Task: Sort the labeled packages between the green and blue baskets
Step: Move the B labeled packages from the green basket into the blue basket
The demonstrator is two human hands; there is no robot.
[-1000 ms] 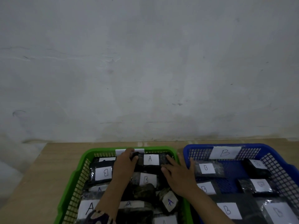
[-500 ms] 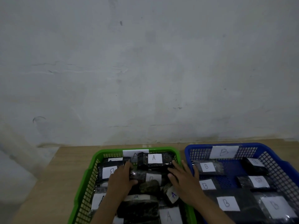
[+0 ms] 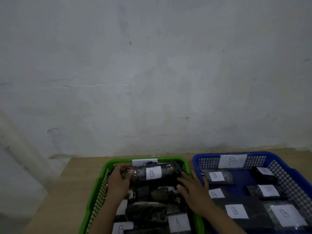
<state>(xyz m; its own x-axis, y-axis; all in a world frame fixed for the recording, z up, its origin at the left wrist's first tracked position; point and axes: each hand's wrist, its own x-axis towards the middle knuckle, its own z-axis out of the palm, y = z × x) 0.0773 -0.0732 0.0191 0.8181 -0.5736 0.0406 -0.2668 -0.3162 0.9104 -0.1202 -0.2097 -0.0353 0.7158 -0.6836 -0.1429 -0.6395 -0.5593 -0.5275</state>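
A dark package (image 3: 152,174) with a white label reading "B" is held at the far end of the green basket (image 3: 98,188). The left hand (image 3: 119,180) grips its left end; the right hand (image 3: 194,191), fingers spread, touches its right end. The blue basket (image 3: 287,168) beside it carries a "B" tag (image 3: 232,161) and holds B-labelled packages. A package marked "A" (image 3: 178,222) lies nearer.

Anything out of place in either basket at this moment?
Yes. The package labeled B sits at the far end of the green basket, whose tag seems to read A; the left hand holds its end. Another B label lies near the front.
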